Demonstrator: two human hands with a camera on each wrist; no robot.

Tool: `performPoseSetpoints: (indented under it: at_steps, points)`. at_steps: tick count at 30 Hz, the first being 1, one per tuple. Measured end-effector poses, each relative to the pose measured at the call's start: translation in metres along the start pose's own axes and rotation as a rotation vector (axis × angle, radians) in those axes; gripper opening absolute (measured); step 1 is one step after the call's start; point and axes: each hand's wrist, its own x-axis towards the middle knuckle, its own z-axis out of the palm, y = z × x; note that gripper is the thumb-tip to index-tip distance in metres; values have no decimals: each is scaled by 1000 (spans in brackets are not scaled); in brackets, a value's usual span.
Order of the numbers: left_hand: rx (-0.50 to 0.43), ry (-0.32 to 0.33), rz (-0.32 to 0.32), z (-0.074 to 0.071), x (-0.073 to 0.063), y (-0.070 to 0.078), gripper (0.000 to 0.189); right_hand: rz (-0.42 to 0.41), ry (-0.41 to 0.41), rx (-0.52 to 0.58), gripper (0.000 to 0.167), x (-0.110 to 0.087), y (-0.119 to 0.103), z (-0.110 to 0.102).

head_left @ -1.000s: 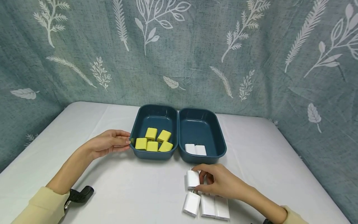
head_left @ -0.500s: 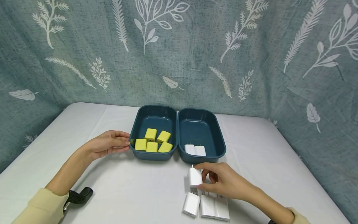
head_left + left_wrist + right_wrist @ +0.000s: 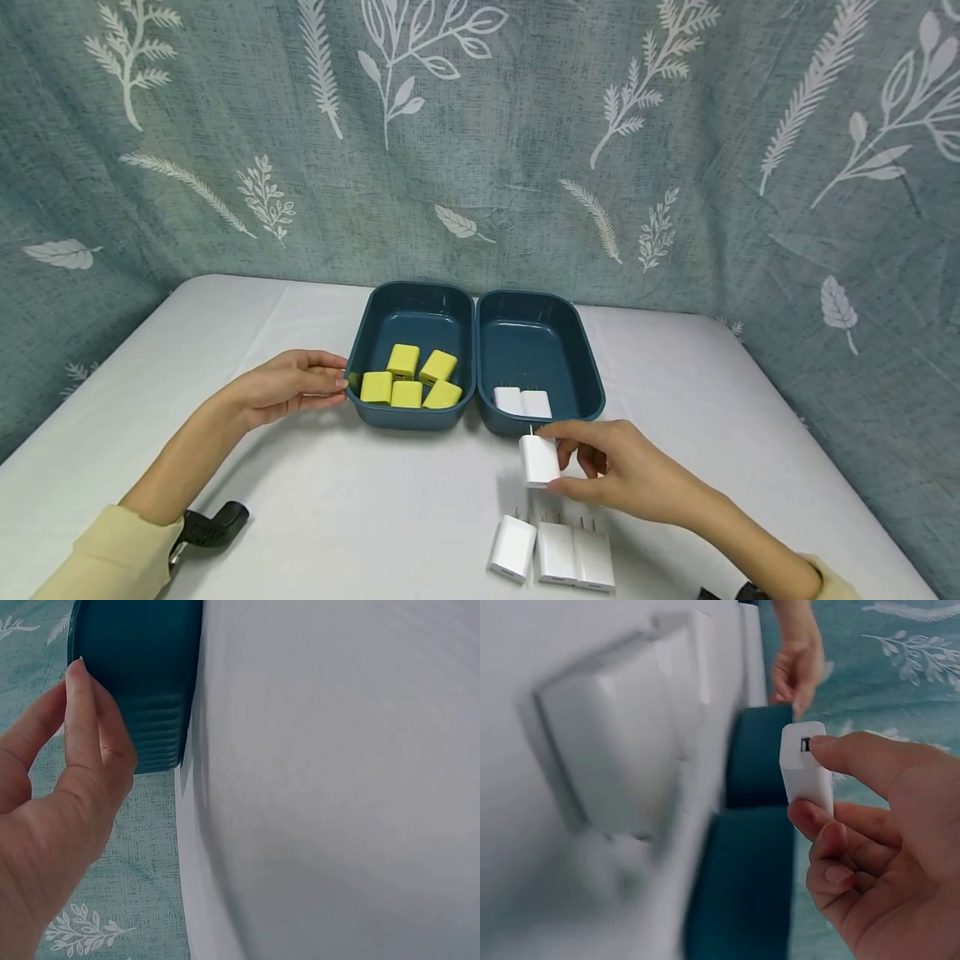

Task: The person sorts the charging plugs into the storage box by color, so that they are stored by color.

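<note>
My right hand pinches a white USB wall charger between thumb and fingers, prongs pointing away. It hangs just in front of the right blue bin; its USB port shows in the right wrist view. Below on the table lie a tilted white charger and two more white chargers side by side. Two white chargers lie inside the right bin. My left hand touches the near left rim of the left blue bin with extended fingers. Several yellow chargers lie in that bin.
Both bins stand side by side on a white-covered table. A green leaf-patterned curtain hangs behind it. Black wrist straps are on both forearms, the left one with a black piece sticking out.
The right hand has lifted the white charger off the table and moved it up, slightly right, toward the right bin. My left hand has stayed at the left bin's rim.
</note>
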Motion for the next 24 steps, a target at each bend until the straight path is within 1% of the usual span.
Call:
performPoseSetpoints:
  at_steps: [4, 8, 12, 16, 24]
  points:
    - [1, -14, 8, 1, 0, 0, 53, -28, 36, -36, 40, 0, -1, -12]
    - [-2, -13, 2, 1, 0, 1, 54, -33, 54, -56, 42, 4, 3, -24]
    - [-9, 1, -11, 0, 0, 2, 52, 4, 50, -53, 42, 8, 10, -36]
    - [-11, 0, -11, -1, 1, 1, 52, 47, 51, -51, 42, 12, 19, -46]
    - [-17, 0, -9, -1, 2, 2, 53, 125, 41, -72, 43, 18, 40, -57]
